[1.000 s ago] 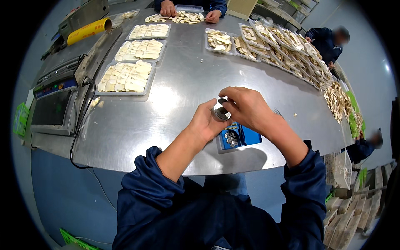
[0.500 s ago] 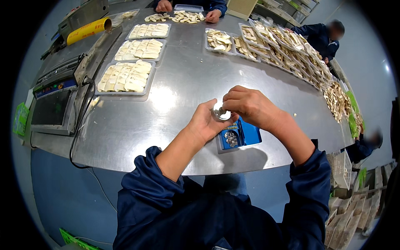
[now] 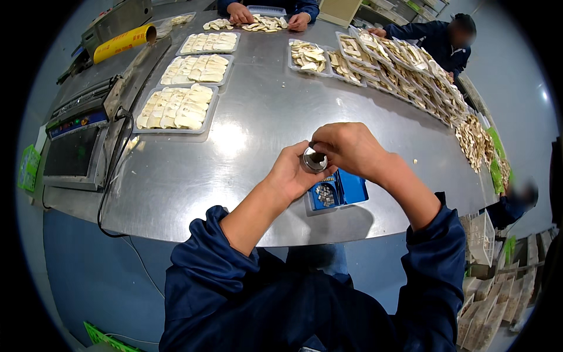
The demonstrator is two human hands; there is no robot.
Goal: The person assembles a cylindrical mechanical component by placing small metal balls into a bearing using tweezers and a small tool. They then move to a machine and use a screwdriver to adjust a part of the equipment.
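In the head view, the fingers of the left hand point(image 3: 289, 175) are wrapped around a round metal piece point(image 3: 315, 166), holding it above the table point(image 3: 258, 111) with its hollow facing up. The right hand point(image 3: 349, 145) bends over its far rim, fingertips bunched there; whether they are clamped on anything, I cannot tell. Just below the hands sits an open blue box point(image 3: 339, 192), with small grey bits point(image 3: 324, 195) in one compartment. Off to the left are three trays of pale slices point(image 3: 175, 108) and a scale point(image 3: 75, 151).
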